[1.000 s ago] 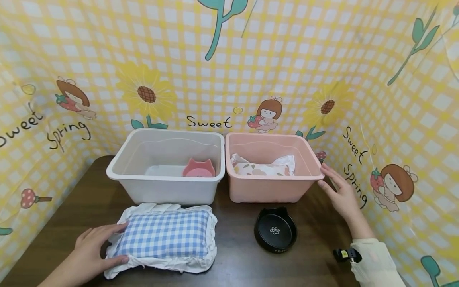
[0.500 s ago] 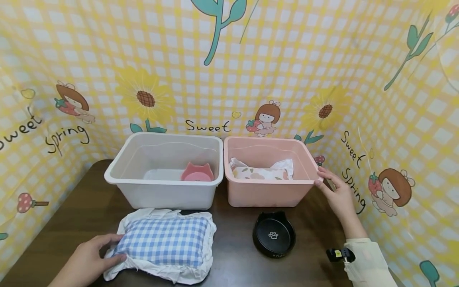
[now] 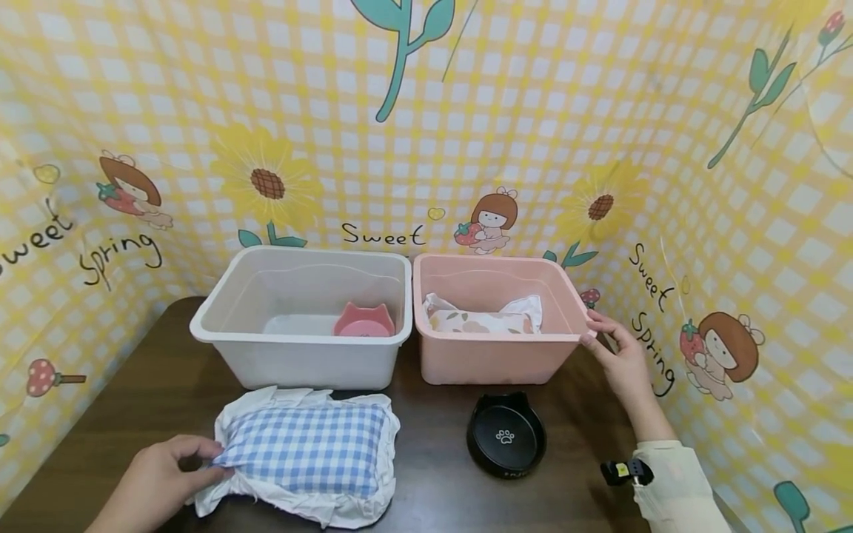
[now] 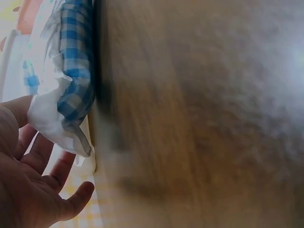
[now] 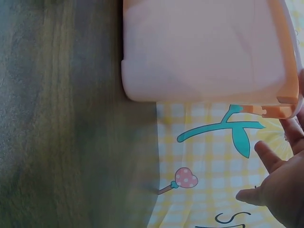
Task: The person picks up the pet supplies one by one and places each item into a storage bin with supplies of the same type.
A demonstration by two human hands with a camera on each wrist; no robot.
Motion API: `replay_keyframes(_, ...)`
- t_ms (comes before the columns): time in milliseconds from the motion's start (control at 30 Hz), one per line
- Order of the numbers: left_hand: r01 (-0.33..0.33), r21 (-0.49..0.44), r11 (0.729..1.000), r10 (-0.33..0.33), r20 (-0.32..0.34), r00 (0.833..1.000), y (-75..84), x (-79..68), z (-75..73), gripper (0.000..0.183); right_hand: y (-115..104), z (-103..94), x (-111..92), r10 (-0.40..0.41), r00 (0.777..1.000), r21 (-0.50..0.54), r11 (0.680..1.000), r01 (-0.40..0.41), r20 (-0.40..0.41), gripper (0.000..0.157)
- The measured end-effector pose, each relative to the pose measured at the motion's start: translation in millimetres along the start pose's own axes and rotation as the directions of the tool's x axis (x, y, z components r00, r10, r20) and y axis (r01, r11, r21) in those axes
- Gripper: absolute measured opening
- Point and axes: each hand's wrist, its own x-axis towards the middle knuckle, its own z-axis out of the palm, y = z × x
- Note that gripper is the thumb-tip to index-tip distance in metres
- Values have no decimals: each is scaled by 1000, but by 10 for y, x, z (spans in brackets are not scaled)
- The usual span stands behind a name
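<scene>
In the head view, my left hand (image 3: 156,474) pinches the left end of a small blue-and-white checked pillow (image 3: 309,448) with a white ruffled border. The left wrist view shows thumb and index finger on the ruffle, the other fingers spread below. My right hand (image 3: 626,366) holds the front right corner of the pink plastic bin (image 3: 493,359) by its rim, thumb at the front and fingers along the side. Inside that bin lies a small floral pillow (image 3: 483,320). A black cat-eared pet bowl (image 3: 506,437) with a paw print stands in front of it.
Left of the pink bin, close beside it, is a grey-white bin (image 3: 309,363) with a pink cat-eared bowl (image 3: 364,320) inside. Both stand on a dark wooden table (image 3: 433,474). Yellow checked cloth (image 3: 373,163) hangs behind and at both sides.
My left fingers have closed together on the pillow's edge, gathering the fabric. The right hand stays at the pink bin's rim. The head view has shifted slightly.
</scene>
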Motion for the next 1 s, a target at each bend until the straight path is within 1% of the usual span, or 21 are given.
replay_keyframes(67,7,-7,1000,-7,-2,1000,18,-7,-25,35,3,22,-2,-1,1000,24,1000,2,-4,34)
replay_keyframes(233,21,-21,1000,-21,-19,1000,79,-55,-114,33,27,47,-15,2,1000,33,999,-1,-8,35)
replay_keyframes(333,8,-35,999,-10,-47,999,138,-99,-182,28,38,42,-21,3,1000,34,999,-2,-9,34)
replay_keyframes(500,-57,-65,996,49,-112,992,303,-151,-315,20,31,27,-31,-6,1000,23,1000,6,-10,33)
replay_keyframes(667,-140,-133,981,120,-148,982,533,-122,-518,16,43,9,-29,-1,1000,2,1000,1,-27,34)
replay_keyframes(800,-205,-171,964,178,-159,971,725,-112,-682,16,49,11,-34,-2,1000,-12,1000,2,-23,34)
replay_keyframes(900,-243,-197,950,217,-147,965,869,-80,-790,16,37,15,-45,-2,1000,-11,1000,2,-18,34)
replay_keyframes(1000,-270,-233,934,244,-135,960,1029,-1,-918,14,22,11,-48,-3,1000,-14,1000,2,-21,34)
